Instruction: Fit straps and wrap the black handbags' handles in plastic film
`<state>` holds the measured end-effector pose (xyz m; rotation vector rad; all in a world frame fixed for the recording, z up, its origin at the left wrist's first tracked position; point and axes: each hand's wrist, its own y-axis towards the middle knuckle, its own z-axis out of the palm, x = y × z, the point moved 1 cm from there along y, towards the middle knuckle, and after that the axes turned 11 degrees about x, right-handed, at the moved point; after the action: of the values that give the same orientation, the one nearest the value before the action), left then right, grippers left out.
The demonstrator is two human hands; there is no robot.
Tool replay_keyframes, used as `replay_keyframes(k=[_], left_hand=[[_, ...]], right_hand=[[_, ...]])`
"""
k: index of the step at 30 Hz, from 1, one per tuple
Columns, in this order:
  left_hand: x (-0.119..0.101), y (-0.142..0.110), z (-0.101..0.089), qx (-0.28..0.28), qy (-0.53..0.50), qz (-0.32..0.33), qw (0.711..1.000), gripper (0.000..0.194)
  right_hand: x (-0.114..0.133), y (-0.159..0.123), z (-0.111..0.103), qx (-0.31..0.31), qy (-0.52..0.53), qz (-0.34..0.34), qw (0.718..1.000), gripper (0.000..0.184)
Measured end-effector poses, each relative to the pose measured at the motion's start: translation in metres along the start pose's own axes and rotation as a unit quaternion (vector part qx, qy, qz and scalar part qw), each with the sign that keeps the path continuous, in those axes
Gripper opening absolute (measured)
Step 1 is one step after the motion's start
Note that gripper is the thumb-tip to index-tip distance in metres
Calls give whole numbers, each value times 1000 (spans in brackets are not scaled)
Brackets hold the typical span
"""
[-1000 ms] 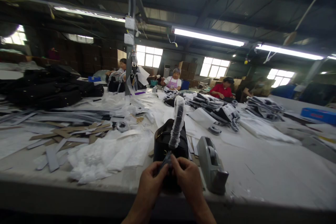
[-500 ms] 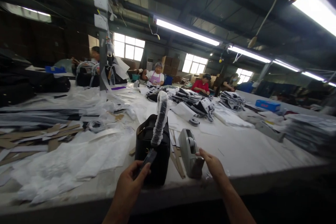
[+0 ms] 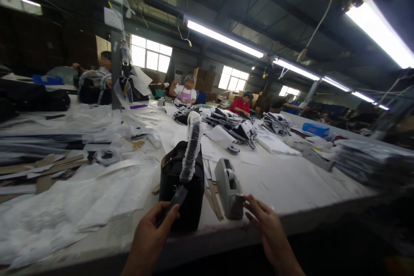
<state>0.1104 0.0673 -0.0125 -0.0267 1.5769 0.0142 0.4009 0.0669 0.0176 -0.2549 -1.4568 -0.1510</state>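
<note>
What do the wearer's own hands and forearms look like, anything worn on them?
The left hand and right hand are ungloved, with five-fingered human shape. No watch, bracelet or sleeve shows on either visible forearm. I can make out no rings; the nails are too small to judge.

The black bag (image 3: 193, 196) has a smooth body with a soft sheen, leather-like in look, and its upright handle (image 3: 193, 146) is wrapped in crinkled, translucent plastic film that catches the light. The dark strap end (image 3: 179, 195) looks smooth and slightly glossy. The tape dispenser (image 3: 227, 189) is grey and smooth, apparently hard plastic — more satin than shiny. The brown strips (image 3: 61, 166) look like matt cardboard, the white sheets (image 3: 64, 198) thin and wrinkled, the tabletop (image 3: 291, 177) pale and matt.
</note>
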Motion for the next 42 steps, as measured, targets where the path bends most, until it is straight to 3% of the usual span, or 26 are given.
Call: replay_keyframes(k=[6,8,10,12,15,17,20,23,27,34,37,42], left_hand=[[-1,0,0,11,-3,-10,1000,50],[-2,0,-1,7,4,2,1000,49],[-2,0,-1,7,8,9,1000,47],[-1,0,-1,10,11,17,1000,44],[-2,0,0,17,14,33,999,40],[-2,-1,0,27,16,37,999,38],[-2,-2,0,46,7,52,998,35],[-2,-2,-1,58,-5,57,997,34],[1,-1,-4,69,-18,59,996,35],[4,1,-4,116,-156,-18,981,45],[-1,-3,-4,138,-182,-54,972,47],[-9,-7,-4,142,-198,-96,965,52]], right_hand=[[-53,5,-6,-51,73,55,995,50],[-59,1,-4,-56,67,47,995,50],[-53,-7,6,-22,43,20,999,46],[-39,-19,27,64,2,-23,998,40],[-11,-33,71,219,-31,-62,973,33],[2,-36,103,278,-27,-64,958,34],[7,-28,141,287,-56,-44,955,40],[3,-16,159,250,-117,-29,961,42],[-3,-6,158,256,-137,-10,957,45],[-11,-13,139,364,-36,83,927,53],[-18,-15,137,357,-2,87,930,50],[-23,-18,141,304,-77,20,949,53]])
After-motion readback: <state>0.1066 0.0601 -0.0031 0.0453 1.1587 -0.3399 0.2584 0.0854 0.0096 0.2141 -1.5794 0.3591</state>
